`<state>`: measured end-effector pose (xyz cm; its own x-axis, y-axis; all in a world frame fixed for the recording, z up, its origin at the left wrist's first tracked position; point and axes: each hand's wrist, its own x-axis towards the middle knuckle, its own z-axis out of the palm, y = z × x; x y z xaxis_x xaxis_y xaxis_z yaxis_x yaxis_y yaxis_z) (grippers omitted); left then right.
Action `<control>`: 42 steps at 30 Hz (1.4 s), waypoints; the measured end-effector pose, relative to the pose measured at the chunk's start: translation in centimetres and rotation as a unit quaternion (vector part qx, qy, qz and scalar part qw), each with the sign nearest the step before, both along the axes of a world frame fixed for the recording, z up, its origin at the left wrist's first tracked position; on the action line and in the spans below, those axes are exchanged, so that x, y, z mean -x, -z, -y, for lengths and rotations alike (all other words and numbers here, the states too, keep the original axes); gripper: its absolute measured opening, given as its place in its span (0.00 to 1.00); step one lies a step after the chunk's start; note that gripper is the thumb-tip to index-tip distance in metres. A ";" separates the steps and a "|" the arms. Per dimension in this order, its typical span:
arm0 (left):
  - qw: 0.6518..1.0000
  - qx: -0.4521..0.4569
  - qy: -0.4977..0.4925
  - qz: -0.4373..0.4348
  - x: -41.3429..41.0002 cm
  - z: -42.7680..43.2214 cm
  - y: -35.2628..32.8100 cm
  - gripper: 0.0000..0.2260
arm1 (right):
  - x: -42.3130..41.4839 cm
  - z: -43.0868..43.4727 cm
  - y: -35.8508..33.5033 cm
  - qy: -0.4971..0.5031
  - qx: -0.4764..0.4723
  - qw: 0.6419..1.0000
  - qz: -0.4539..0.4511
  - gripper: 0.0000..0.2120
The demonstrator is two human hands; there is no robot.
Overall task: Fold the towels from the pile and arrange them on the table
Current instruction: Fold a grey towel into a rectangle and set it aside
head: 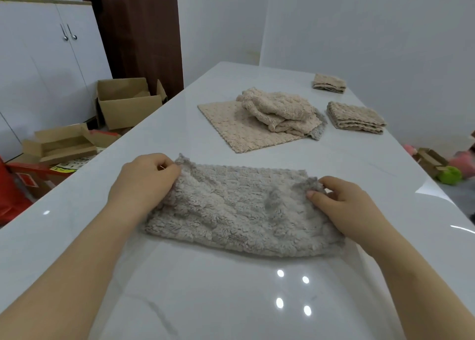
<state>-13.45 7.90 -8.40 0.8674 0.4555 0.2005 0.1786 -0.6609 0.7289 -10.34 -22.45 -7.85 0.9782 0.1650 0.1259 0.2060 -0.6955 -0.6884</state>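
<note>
Corners of the grey fluffy rectangular towel (pixel 239 211) are pinched by the left hand (pixel 146 183) and right hand (pixel 344 201); its long axis is laid crosswise between them.

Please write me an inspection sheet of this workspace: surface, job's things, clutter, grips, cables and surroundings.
Surface: glossy white table, lamp reflections on it.
Job's things: grey towel, apparently folded once, lies in front; unfolded pile sits on a flat beige towel; near folded stack and far folded stack at the far right.
Clutter: cardboard boxes on the floor at left; green toy on the floor at right.
Grips: left hand pinches the grey towel's far left corner; right hand pinches its far right corner.
Cables: nothing seen.
Surroundings: white cabinet, brown curtain.
</note>
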 end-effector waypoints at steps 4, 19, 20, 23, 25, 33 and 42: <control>0.989 0.141 -0.007 0.050 -0.2 -0.1 -0.3 0.10 | 0.0 -0.2 -0.2 0.029 -0.154 0.987 0.031 0.07; 0.996 -0.041 -0.064 -0.045 -2.8 -1.5 2.3 0.07 | -5.5 -1.9 2.7 0.162 -0.068 0.983 0.052 0.04; 0.996 -0.049 -0.059 -0.046 -2.9 -1.6 2.4 0.08 | -5.6 -1.8 2.8 0.160 -0.064 0.984 0.051 0.04; 0.997 -0.054 -0.056 -0.027 -2.9 -1.6 2.4 0.09 | -5.9 -1.7 2.9 0.152 -0.048 0.986 0.057 0.05; 0.998 -0.025 -0.057 0.003 -3.0 -1.7 2.3 0.09 | -5.8 -1.7 2.9 0.149 -0.059 0.983 0.085 0.05; 0.995 -0.069 -0.063 -0.020 -3.1 -1.8 2.9 0.09 | -6.2 -1.7 3.5 0.127 -0.004 0.988 0.086 0.05; 0.987 -0.143 -0.070 -0.020 -3.6 -1.2 3.2 0.14 | -7.0 -1.9 3.3 0.150 0.047 0.987 0.014 0.16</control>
<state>-9.81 9.13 -11.62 0.8102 0.5010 0.3044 0.3075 -0.8053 0.5068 -3.31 -20.52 -11.19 0.9812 -0.1196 0.1512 -0.0014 -0.7884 -0.6152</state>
